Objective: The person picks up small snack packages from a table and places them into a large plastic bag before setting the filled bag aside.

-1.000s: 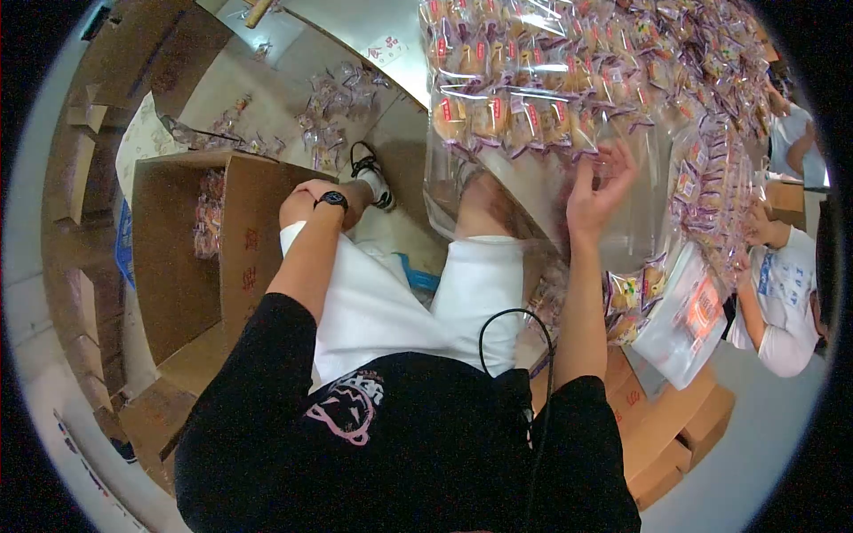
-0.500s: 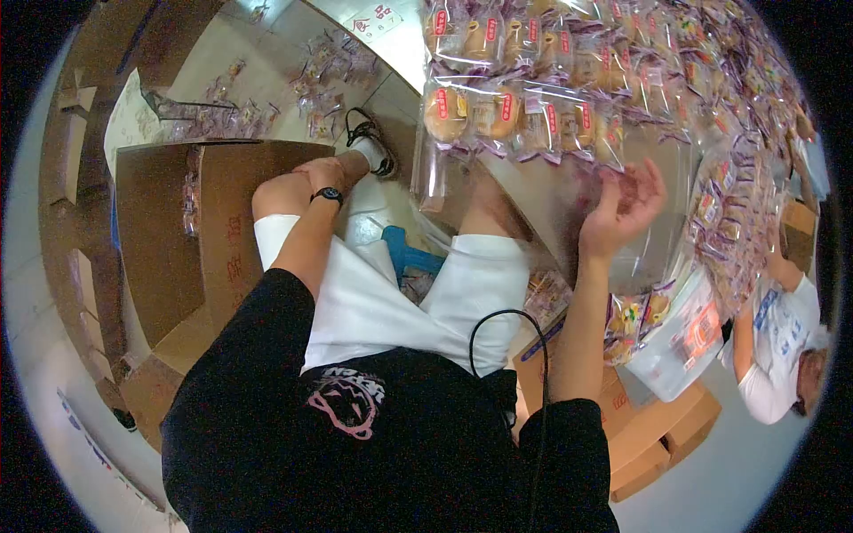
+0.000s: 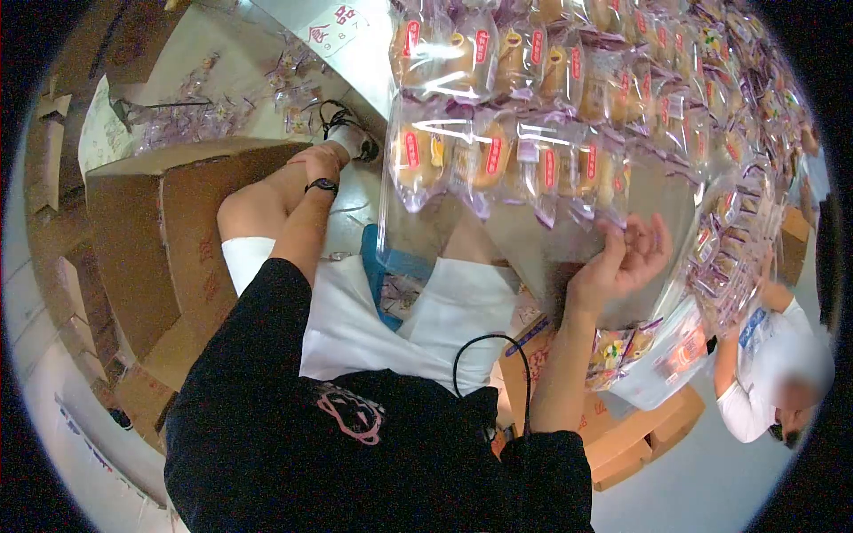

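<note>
Wrapped buns (image 3: 493, 160) in clear and purple packets with red labels lie in rows on a see-through plastic surface (image 3: 542, 258). Just below the front row is my right hand (image 3: 626, 258), palm turned up, fingers loosely curled and apart. Its thumb tip comes right at the purple end of a packet. On the other side, my left hand (image 3: 322, 164), below a dark wristwatch (image 3: 322, 185), rests against my bare leg. Its fingers are mostly hidden in this view.
An open cardboard box (image 3: 133, 258) stands by my left leg. More packets (image 3: 191, 129) lie scattered beyond it. Under the right arm are a plastic bag (image 3: 653, 364) and another carton (image 3: 657, 435). A person in a white shirt (image 3: 755, 364) is at the far right.
The view has shifted, so the bun rows look larger and lower. My right hand sits lower in the picture, still by the front row's edge. My left hand stays at the leg.
</note>
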A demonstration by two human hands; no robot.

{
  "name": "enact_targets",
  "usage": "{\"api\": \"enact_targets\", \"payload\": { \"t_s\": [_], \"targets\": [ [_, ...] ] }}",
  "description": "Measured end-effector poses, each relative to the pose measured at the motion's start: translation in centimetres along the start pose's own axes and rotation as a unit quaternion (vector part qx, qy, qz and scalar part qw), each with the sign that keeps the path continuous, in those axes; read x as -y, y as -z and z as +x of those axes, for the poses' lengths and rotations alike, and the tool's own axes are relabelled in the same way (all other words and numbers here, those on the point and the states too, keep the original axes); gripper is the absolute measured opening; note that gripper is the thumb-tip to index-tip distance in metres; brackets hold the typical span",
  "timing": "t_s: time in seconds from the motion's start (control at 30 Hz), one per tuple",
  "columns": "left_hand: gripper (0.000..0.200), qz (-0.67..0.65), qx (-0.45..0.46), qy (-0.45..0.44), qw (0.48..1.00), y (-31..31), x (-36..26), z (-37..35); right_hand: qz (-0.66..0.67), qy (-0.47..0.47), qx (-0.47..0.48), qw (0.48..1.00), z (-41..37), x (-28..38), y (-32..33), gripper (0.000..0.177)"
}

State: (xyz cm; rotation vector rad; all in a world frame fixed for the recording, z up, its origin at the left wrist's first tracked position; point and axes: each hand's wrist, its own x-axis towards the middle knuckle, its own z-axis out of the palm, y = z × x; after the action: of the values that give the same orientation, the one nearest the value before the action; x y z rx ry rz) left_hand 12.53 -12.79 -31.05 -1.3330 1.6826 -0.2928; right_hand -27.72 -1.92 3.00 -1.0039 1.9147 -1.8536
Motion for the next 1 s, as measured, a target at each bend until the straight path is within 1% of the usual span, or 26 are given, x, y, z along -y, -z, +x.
{"api": "enact_targets", "payload": {
  "t_s": [0.03,0.13,0.27,0.37,0.47,0.53,0.57,0.6,0.63,0.67,0.7,0.73,0.8,0.83,0.87,0.93,1.0],
  "targets": [
    [0.046,-0.001,-0.021,0.026,0.999,-0.1,-0.3,0.2,0.001,-0.005,-0.004,1.000,0.0,0.1,0.1,0.056],
    [0.047,-0.127,0.073,-0.063,0.987,-0.6,0.0,2.7,-0.022,0.012,0.005,1.000,0.0,0.0,0.4,0.058],
    [0.063,-0.180,0.104,-0.073,0.975,1.4,0.1,3.6,-0.055,-0.006,-0.012,0.998,-0.1,0.1,0.9,0.061],
    [0.067,-0.170,0.137,-0.067,0.974,3.0,1.0,4.3,-0.053,-0.014,-0.025,0.998,-0.2,-0.4,1.4,0.062],
    [0.056,-0.154,0.183,-0.119,0.964,4.5,2.6,3.6,-0.034,-0.018,-0.015,0.999,-0.3,0.2,1.2,0.061],
    [0.049,-0.193,0.202,-0.114,0.953,3.5,2.9,4.8,-0.009,-0.001,0.000,1.000,-0.1,0.2,0.9,0.059],
    [0.053,-0.195,0.192,-0.107,0.956,2.7,2.7,5.0,-0.004,-0.019,-0.006,1.000,-0.2,0.7,0.4,0.055],
    [0.057,-0.198,0.182,-0.101,0.958,1.4,2.3,5.3,-0.005,-0.016,-0.001,1.000,-0.1,0.8,0.3,0.055],
    [0.058,-0.204,0.177,-0.120,0.955,0.1,2.5,6.2,-0.004,-0.014,0.005,1.000,-0.1,0.9,0.1,0.054],
    [0.057,-0.212,0.181,-0.108,0.954,-0.1,2.9,6.3,-0.002,-0.011,0.010,1.000,0.0,0.9,0.0,0.054],
    [0.056,-0.220,0.185,-0.096,0.953,-0.1,3.3,6.4,0.030,-0.012,0.016,0.999,0.0,0.4,0.3,0.050],
    [0.056,-0.228,0.189,-0.084,0.951,-0.2,3.7,6.5,0.018,0.002,0.022,1.000,0.0,-0.2,0.4,0.047],
    [0.052,-0.278,0.174,-0.005,0.945,-0.5,4.5,6.0,-0.009,0.030,0.033,0.999,0.3,-0.7,0.7,0.043],
    [0.053,-0.307,0.194,-0.034,0.931,3.2,7.3,3.1,0.043,0.000,0.040,0.998,0.1,0.4,0.0,0.038],
    [0.052,-0.317,0.190,-0.035,0.928,5.0,8.4,1.3,0.049,0.009,0.044,0.998,0.2,0.2,0.1,0.038],
    [0.049,-0.314,0.175,-0.024,0.933,5.3,9.0,-0.2,0.060,0.024,0.054,0.996,0.4,-0.7,0.2,0.038],
    [0.047,-0.305,0.161,-0.012,0.939,4.9,9.1,-1.2,0.075,0.018,0.070,0.995,0.4,-0.4,0.3,0.037]
  ]
}}
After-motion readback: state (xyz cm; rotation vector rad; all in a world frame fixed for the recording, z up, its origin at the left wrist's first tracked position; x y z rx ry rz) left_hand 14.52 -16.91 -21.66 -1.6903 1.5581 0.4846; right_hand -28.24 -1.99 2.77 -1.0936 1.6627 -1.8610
